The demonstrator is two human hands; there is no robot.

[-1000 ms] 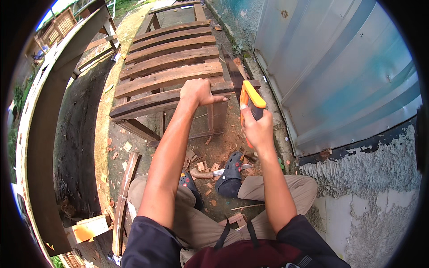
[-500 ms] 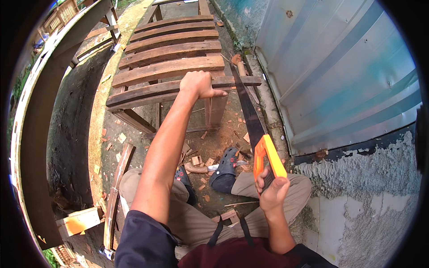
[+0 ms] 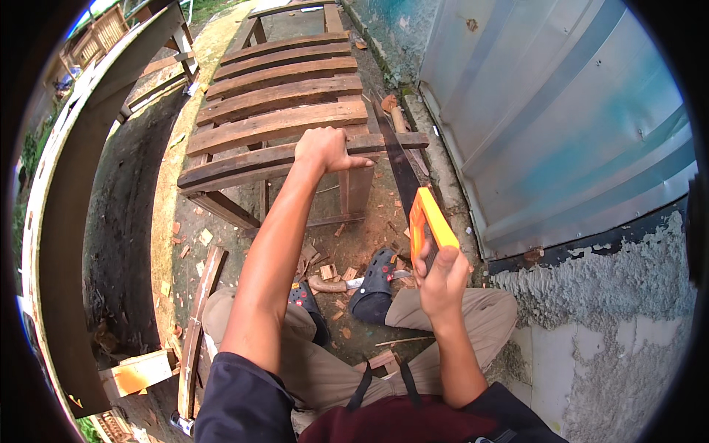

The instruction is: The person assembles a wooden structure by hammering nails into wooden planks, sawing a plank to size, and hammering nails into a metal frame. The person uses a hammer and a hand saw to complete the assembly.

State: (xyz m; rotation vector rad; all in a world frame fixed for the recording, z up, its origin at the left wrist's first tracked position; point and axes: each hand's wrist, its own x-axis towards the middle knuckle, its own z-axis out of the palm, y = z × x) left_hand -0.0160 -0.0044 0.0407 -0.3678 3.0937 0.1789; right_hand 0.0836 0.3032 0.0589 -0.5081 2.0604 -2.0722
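My right hand point(image 3: 443, 284) is wrapped round the orange handle of a hand saw point(image 3: 399, 159). The saw's dark blade slants up and away, crossing the nearest wooden slat point(image 3: 258, 157) close to its right end. That slat sticks out past the right side of a slatted wooden bench frame point(image 3: 281, 117). My left hand point(image 3: 323, 150) presses down on the same slat, fingers curled over it and thumb stretched toward the blade. Whether the teeth have cut into the wood cannot be made out.
Below the bench lie wood offcuts point(image 3: 329, 272) and a wooden-handled knife point(image 3: 336, 283) beside my shoe point(image 3: 373, 288). A long strip of wood point(image 3: 198, 332) lies at left. On the right stand a metal sheet panel point(image 3: 561, 125) and a rough wall point(image 3: 605, 295).
My right hand has pushed the saw forward and slightly left, so the handle is closer to the slat. The left hand keeps its place on the wood.
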